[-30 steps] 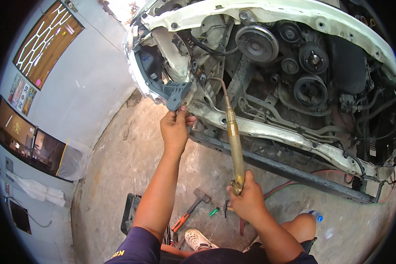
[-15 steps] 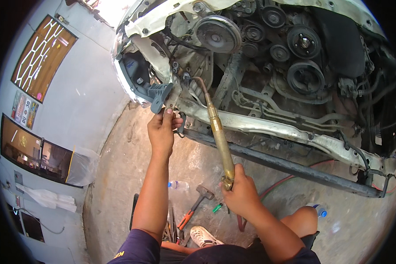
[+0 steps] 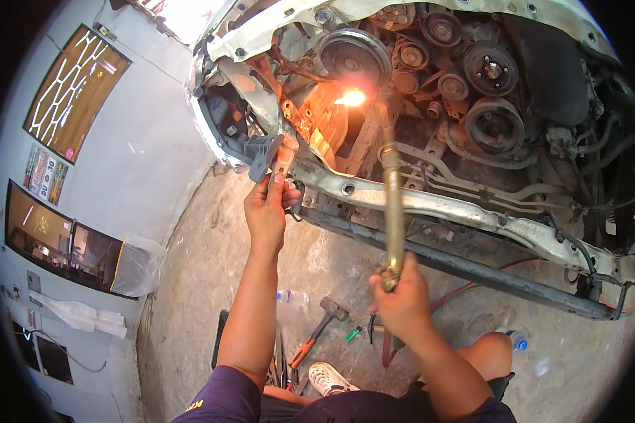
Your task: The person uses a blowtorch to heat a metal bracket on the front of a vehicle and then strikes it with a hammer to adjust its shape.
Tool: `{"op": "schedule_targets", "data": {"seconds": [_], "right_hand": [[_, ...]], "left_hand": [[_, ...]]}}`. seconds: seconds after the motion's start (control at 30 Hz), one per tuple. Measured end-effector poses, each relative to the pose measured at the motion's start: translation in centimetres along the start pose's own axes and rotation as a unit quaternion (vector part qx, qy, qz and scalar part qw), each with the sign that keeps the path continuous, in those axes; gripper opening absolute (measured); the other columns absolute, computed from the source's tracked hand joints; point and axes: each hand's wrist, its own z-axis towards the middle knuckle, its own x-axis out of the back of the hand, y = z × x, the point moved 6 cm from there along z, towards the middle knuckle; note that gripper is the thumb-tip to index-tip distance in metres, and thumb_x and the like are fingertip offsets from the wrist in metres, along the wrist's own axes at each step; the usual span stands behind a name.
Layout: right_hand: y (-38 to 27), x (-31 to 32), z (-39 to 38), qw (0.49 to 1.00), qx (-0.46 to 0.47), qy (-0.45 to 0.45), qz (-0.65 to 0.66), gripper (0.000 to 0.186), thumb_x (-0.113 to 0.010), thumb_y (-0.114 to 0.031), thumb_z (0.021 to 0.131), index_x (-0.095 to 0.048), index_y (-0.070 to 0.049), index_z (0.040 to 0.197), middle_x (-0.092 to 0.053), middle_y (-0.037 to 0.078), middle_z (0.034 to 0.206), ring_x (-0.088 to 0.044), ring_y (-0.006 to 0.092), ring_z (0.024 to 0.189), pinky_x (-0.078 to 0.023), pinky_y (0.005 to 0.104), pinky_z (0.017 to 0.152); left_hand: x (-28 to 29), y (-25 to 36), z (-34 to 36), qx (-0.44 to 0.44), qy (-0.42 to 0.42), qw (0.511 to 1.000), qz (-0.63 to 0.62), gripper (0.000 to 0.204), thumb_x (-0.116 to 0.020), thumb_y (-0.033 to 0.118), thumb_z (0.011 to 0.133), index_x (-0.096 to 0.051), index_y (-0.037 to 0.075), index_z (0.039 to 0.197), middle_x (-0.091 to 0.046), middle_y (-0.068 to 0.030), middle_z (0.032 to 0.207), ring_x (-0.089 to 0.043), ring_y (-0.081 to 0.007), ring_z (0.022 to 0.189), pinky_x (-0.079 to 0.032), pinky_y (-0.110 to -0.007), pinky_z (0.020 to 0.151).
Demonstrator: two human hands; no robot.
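Note:
My right hand [image 3: 406,303] is wrapped round the lower end of a brass gas torch [image 3: 394,218], which points up into the open front of a car. A bright orange flame [image 3: 351,98] burns beside the torch's upper end, below a round metal disc-shaped part [image 3: 353,58]. The torch's tip is blurred. At the left front corner, my left hand [image 3: 267,215] is closed with thumb and fingers on the lower end of a grey plastic bracket [image 3: 259,156]. The bracket lies against the car's pale metal front frame [image 3: 402,204], whose corner glows orange in the firelight.
Engine pulleys [image 3: 496,125] and pipes fill the bay on the right. A dark bumper bar [image 3: 466,265] crosses below the frame. A hammer [image 3: 319,331], a green lighter-like object [image 3: 353,333], plastic bottles [image 3: 516,341] and a red hose [image 3: 453,294] lie on the concrete floor.
A flame now burns at the torch, lighting the bay orange. My right hand and the torch have swung rightward, away from the frame's left corner. My left hand stays at the bracket.

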Motion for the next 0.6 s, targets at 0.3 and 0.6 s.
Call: {"op": "schedule_targets", "data": {"seconds": [0.3,0.6], "right_hand": [[-1.4,2.1,0.2,0.997,-0.029,0.024,0.070,0.028,-0.068,-0.004,0.096,-0.045,0.002,0.111,-0.068,0.011,0.082,-0.071,0.0207,0.058,-0.058,0.0345,0.052],[-0.7,0.4,-0.1,0.997,-0.035,-0.033,0.060,0.030,-0.068,-0.004,0.096,-0.045,0.002,0.114,-0.068,0.014,0.086,-0.072,0.0229,0.059,-0.058,0.0357,0.053]], "left_hand": [[0.1,-0.1,0.1,-0.008,-0.002,1.000,0.021,0.024,-0.063,0.023,0.107,-0.068,0.000,0.110,-0.067,-0.0045,0.088,-0.072,-0.0159,0.075,-0.058,-0.029,0.067],[0.4,-0.2,-0.4,-0.026,-0.001,0.999,0.031,0.024,-0.061,0.024,0.108,-0.068,0.001,0.107,-0.067,-0.0043,0.089,-0.072,-0.0155,0.076,-0.060,-0.030,0.069]]}}
